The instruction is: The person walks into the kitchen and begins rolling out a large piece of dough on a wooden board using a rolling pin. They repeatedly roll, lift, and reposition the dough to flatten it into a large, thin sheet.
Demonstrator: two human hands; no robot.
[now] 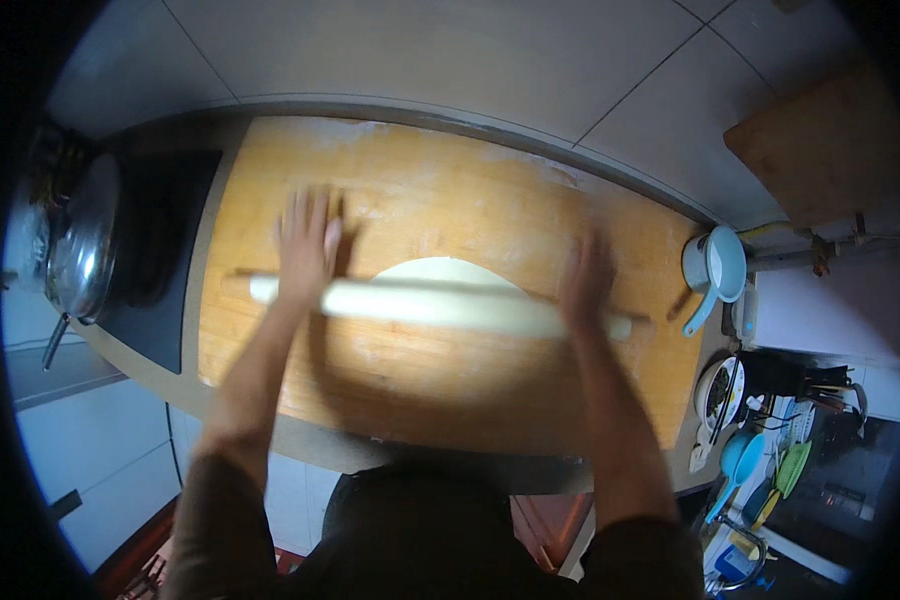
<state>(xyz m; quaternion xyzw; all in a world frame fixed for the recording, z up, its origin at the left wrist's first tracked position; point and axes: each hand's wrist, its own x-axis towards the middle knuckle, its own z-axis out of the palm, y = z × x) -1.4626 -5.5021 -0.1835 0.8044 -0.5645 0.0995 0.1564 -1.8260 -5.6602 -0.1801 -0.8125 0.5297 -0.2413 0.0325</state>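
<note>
A long rolling pin wrapped in pale dough lies across a large wooden pastry board. Beyond the pin, a rounded edge of flat rolled dough rests on the board. My left hand lies over the left part of the wrapped pin, its fingers extended away from me. Blurred by motion, my right hand is at the right part of the pin, fingers pointing forward. Wooden pin ends show beyond both hands. Traces of flour mark the board.
On the left, a lidded metal pan sits on a black cooktop. Light-blue dippers stand at the board's right edge. Nearer me on that side are a bowl of food with chopsticks, a turquoise ladle and a sink faucet. A tiled wall rises behind.
</note>
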